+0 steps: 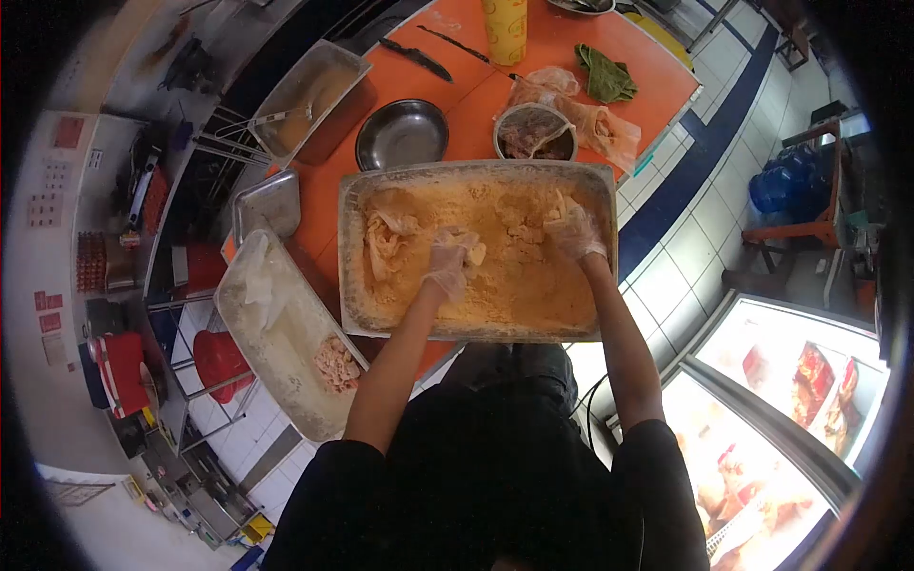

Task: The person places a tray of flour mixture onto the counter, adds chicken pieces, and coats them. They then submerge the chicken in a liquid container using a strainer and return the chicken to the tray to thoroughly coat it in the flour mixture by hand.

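A deep rectangular metal tray (479, 169) full of orange-tan breading flour (524, 300) lies in front of me. My left hand (451, 263), in a clear plastic glove, is near the tray's middle, closed on a pale flour-coated piece (477, 253). My right hand (575, 230), gloved the same way, is in the flour by the right wall. Its fingers are bent and dusted with flour; what they hold is hard to make out. A coated, crumpled-looking piece (386, 246) rests at the tray's left end.
To the left, a tray (286, 381) holds raw meat pieces (337, 365). Behind stand a metal bowl (402, 135), a bowl of meat (535, 131), a deep metal pan (328, 81), a knife (416, 59) and a green cloth (606, 74). A lit display freezer (762, 409) is at right.
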A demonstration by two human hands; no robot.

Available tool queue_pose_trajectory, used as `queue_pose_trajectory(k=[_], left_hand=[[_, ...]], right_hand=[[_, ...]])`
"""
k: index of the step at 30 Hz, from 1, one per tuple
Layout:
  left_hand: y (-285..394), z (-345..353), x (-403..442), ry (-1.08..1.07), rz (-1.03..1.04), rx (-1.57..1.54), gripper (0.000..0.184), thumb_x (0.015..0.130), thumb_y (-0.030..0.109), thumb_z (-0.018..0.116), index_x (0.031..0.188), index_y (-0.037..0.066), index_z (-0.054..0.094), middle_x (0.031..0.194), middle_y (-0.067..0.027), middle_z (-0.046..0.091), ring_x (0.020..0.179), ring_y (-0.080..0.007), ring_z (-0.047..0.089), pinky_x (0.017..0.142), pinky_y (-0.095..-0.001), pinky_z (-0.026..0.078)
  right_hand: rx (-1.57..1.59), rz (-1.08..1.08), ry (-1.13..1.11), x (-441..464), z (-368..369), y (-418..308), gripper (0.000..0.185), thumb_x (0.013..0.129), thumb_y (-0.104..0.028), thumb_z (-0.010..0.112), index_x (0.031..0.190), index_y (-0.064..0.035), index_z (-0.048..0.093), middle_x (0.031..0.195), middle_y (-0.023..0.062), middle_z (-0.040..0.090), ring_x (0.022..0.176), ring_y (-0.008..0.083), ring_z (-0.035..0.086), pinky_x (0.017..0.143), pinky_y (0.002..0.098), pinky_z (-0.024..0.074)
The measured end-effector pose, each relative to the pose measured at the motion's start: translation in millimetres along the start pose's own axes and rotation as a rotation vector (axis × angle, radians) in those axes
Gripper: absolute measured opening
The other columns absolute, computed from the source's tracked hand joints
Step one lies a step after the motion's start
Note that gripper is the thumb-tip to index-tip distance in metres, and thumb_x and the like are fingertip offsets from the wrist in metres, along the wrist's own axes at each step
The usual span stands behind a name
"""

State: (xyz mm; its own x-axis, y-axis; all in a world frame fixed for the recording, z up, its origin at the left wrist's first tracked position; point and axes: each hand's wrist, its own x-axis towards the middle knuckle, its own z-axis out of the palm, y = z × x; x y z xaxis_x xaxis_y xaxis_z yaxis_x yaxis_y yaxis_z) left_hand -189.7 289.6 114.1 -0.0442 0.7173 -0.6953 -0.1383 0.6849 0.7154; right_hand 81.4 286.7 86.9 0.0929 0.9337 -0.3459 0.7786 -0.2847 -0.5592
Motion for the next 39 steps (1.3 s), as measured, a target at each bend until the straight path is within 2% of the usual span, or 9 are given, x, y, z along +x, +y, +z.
queue_pose_trajectory(k=[7,9,12,19,22,27,30,32,39], left_hand=[[-23,34,-12,-0.24,-0.07,0.2,0.04,0.086,0.002,0.066,0.123,0.006,0.054,0.095,-0.0122,0.064,0.078,-0.0207,0.065,0.061,-0.0345,0.056],[-42,37,-1,-0.234,0.454,1.032,0.046,0.081,0.02,0.073,0.122,0.008,0.055,0.107,-0.0141,0.066,0.095,-0.0322,0.063,0.082,-0.0448,0.052],[-76,23,17,-0.342,0.675,1.375,0.05,0.081,0.026,0.071,0.126,0.01,0.055,0.109,-0.0193,0.064,0.099,-0.0364,0.061,0.087,-0.0439,0.05],[-108,24,11,-0.394,1.089,1.34,0.049,0.084,0.031,0.068,0.126,0.007,0.057,0.106,-0.0194,0.064,0.101,-0.0374,0.061,0.089,-0.0436,0.049],[-68,24,-19,-0.575,0.762,1.321,0.04,0.091,0.026,0.063,0.125,0.005,0.058,0.109,-0.0176,0.065,0.099,-0.0348,0.063,0.089,-0.0397,0.05],[-34,-29,17,-0.592,-0.285,-0.367,0.031,0.092,0.016,0.061,0.119,0.0,0.063,0.105,-0.0121,0.07,0.083,-0.0218,0.069,0.068,-0.0333,0.057],[-21,-71,10,-0.524,0.157,0.042,0.033,0.092,0.017,0.063,0.122,0.002,0.062,0.087,-0.0088,0.069,0.07,-0.0173,0.067,0.055,-0.0315,0.056],[4,-77,-16,-0.191,-0.008,-0.167,0.028,0.092,0.023,0.066,0.114,0.006,0.065,0.078,-0.0039,0.066,0.058,-0.0157,0.064,0.047,-0.0309,0.054],[-19,-90,-6,-0.121,-0.285,-0.673,0.012,0.089,0.024,0.071,0.094,0.014,0.066,0.075,0.0029,0.064,0.061,-0.0141,0.063,0.051,-0.0329,0.055]], right_hand=[[-0.085,-0.133,0.058,-11,38,-27,0.037,0.089,-0.032,0.057,0.117,-0.0085,0.063,0.111,0.025,0.064,0.102,0.0376,0.063,0.087,0.0464,0.0513],[-0.14,-0.113,0.088,-12,33,-27,0.039,0.089,-0.034,0.057,0.117,-0.0071,0.063,0.111,0.0249,0.065,0.102,0.039,0.063,0.087,0.0465,0.0513],[0.115,0.046,0.006,-24,-29,-60,0.043,0.087,-0.038,0.062,0.12,-0.0099,0.064,0.116,0.0216,0.064,0.104,0.0388,0.062,0.091,0.0453,0.0506],[-0.139,-0.223,-0.058,-9,60,20,0.036,0.089,-0.029,0.059,0.118,-0.0077,0.063,0.117,0.022,0.065,0.107,0.0381,0.063,0.092,0.0452,0.0502],[-0.217,-0.295,-0.108,-59,2,-50,0.033,0.089,-0.027,0.061,0.111,-0.0028,0.064,0.111,0.0223,0.067,0.104,0.0381,0.065,0.089,0.047,0.0523],[-0.5,-0.234,-0.209,-35,17,-41,0.028,0.089,-0.023,0.062,0.107,-0.0017,0.066,0.103,0.02,0.07,0.095,0.0349,0.069,0.08,0.0448,0.0568],[-0.62,-0.252,-0.331,-26,3,-41,0.026,0.091,-0.022,0.058,0.103,-0.001,0.067,0.099,0.0199,0.071,0.091,0.0347,0.071,0.074,0.0441,0.0581],[-0.473,-0.172,-0.257,-8,14,-22,0.034,0.086,-0.019,0.06,0.116,-0.0051,0.062,0.101,0.0246,0.067,0.095,0.0388,0.067,0.082,0.0472,0.054],[-0.242,-0.12,-0.149,3,9,-76,0.04,0.091,-0.029,0.053,0.125,-0.0079,0.056,0.099,0.0247,0.067,0.095,0.0377,0.067,0.078,0.0454,0.0546]])
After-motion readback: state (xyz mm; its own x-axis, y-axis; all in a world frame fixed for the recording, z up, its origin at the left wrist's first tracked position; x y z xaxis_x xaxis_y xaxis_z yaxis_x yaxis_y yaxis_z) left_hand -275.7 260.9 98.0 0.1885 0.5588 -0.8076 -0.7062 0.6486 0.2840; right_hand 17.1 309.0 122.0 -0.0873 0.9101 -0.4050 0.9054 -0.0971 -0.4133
